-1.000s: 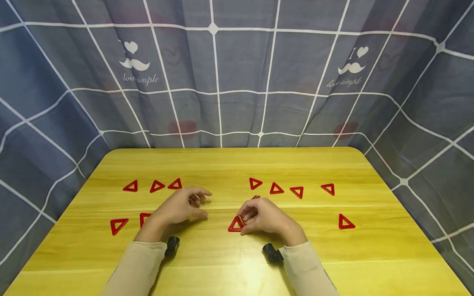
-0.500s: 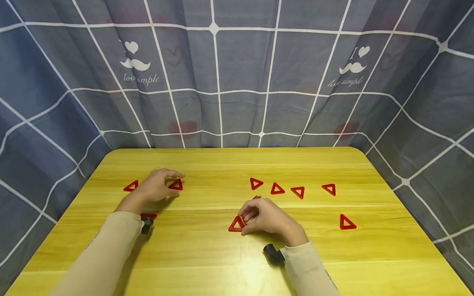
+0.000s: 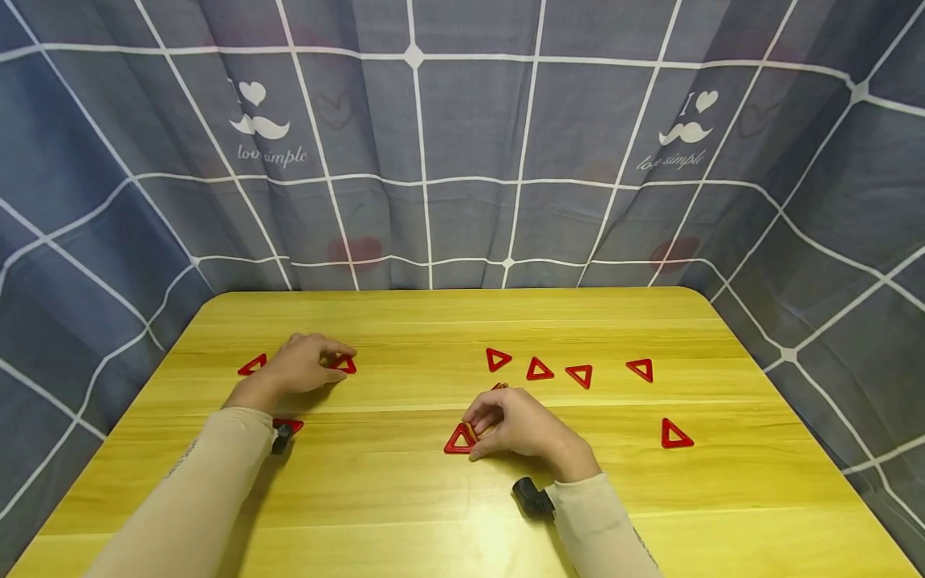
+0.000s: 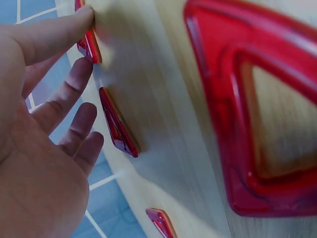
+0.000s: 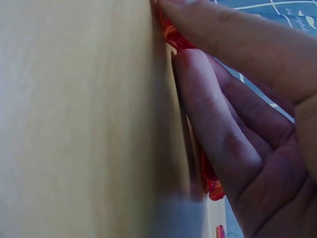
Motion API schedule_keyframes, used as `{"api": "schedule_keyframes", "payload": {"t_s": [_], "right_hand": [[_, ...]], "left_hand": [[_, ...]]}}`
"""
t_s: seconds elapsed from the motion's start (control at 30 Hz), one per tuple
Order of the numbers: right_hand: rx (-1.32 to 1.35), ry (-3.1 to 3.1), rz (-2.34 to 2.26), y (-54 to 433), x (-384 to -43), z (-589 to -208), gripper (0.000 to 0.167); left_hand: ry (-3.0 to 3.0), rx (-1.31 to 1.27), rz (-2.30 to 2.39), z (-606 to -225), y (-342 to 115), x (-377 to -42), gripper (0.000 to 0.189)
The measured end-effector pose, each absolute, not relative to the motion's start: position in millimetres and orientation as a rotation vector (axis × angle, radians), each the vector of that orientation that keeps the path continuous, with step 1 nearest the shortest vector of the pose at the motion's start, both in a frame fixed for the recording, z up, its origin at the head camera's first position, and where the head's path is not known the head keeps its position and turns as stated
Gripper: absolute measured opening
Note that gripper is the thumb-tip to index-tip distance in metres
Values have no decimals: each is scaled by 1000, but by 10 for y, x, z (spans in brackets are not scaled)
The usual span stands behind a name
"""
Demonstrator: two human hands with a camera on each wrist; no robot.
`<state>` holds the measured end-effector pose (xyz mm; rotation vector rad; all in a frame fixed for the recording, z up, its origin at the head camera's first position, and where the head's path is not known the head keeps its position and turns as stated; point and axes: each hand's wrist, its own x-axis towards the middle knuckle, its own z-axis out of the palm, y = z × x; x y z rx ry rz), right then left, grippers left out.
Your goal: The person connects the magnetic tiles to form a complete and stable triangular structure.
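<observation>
Left grip (image 3: 296, 369) pinches 1 red triangle (image 3: 351, 365), left of frame centre; right grip (image 3: 516, 427) pinches red pieces (image 3: 457, 450), lower centre. Risk: slippage, since fingertips appear to bear on thin edges.

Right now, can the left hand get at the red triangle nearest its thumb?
Probably yes: the left hand has its fingers right at that red triangle, nothing visible blocking them; whether they pinch it is unclear.

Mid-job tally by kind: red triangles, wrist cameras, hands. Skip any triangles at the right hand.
Red triangles: 9 visible (5 on the right, 4 on the left, counting the left wrist view)
Black wrist cameras: 2
Hands: 2 (left hand, right hand)
Total: 13
</observation>
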<state>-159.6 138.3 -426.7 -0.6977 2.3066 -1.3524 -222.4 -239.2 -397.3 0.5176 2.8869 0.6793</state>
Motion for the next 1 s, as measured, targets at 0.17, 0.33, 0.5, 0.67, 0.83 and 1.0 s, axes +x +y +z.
{"api": "schedule_keyframes", "payload": {"t_s": [0.17, 0.33, 0.5, 0.67, 0.83, 1.0], "right_hand": [[-702, 2307, -1358, 1380, -1595, -4260, 36], [-711, 2314, -1355, 1376, -1589, -4256, 37], [-705, 2318, -1360, 1381, -1582, -4261, 36], [-702, 2312, -1372, 1373, -1583, -4277, 33], [-712, 2318, -1371, 1370, -1586, -4289, 33], [-715, 2328, -1361, 1370, -1583, -4275, 32]], "left_hand": [[2907, 512, 681, -3978, -2396, -2225, 33], [2913, 474, 735, -4001, -2416, -2224, 33], [2913, 455, 773, -4002, -2401, -2226, 35], [2894, 457, 799, -3942, -2307, -2191, 39], [2846, 530, 881, -3899, -2136, -2156, 39], [2733, 587, 1003, -3905, -1878, -2050, 33]]}}
